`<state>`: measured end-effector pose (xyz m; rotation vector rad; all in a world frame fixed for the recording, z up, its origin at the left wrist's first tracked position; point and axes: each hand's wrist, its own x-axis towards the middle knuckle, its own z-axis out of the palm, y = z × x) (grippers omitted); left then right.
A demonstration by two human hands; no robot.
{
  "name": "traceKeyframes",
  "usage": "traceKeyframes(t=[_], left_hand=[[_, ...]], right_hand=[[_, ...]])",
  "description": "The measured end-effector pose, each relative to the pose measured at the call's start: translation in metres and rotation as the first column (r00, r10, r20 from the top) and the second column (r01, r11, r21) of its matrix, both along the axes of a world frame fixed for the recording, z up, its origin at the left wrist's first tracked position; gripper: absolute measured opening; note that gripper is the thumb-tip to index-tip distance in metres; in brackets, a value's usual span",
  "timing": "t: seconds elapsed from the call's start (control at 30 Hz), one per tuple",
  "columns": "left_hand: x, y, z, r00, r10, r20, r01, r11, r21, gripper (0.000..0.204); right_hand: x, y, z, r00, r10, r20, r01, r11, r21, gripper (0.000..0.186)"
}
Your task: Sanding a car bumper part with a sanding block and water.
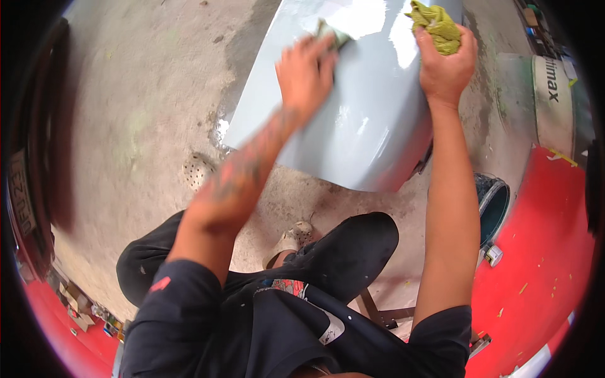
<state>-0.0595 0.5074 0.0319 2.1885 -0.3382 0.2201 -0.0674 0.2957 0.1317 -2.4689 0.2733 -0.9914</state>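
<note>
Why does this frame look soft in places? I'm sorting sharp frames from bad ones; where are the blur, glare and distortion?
Head view: the left hand and its forearm are motion-blurred, as is the small pad under the fingers; the right hand gripping the yellow-green rag is sharper. Bright glare washes out the top of the glossy grey panel. Fisheye bending and a dark rim crowd the edges.

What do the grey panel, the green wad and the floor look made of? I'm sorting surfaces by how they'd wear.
Grey panel: probably painted sheet metal or moulded plastic; smooth, curved, with bright glossy highlights.
Green wad, held in the right hand: cloth, by its soft crumpled folds.
Floor: looks like bare concrete, matt, mottled and stained.
</note>
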Motion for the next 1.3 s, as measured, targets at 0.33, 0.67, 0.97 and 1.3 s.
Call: traceKeyframes(t=[0.33, 0.67, 0.97, 1.3], left_hand=[[-0.049, -0.014, 0.036, 0.998, -0.038, -0.047, 0.034, 0.997, -0.075, 0.037], [-0.157, 0.021, 0.048, 0.975, -0.097, -0.199, 0.065, 0.985, -0.159, 0.039], [-0.18, 0.021, 0.064, 0.974, -0.178, -0.141, 0.153, 0.973, -0.174, 0.042], [-0.16, 0.018, 0.045, 0.972, -0.224, -0.075, 0.212, 0.967, -0.139, 0.042]], right_hand=[[0.001, 0.0, -0.001, 1.0, 0.001, -0.003, -0.001, 1.0, 0.022, 0.04], [-0.003, 0.005, 0.011, 0.992, 0.071, 0.102, -0.071, 0.997, -0.008, 0.033], [0.0, 0.0, 0.005, 0.99, 0.059, 0.125, -0.052, 0.997, -0.058, 0.034], [-0.002, -0.005, 0.006, 0.993, 0.032, 0.115, -0.025, 0.998, -0.058, 0.037]])
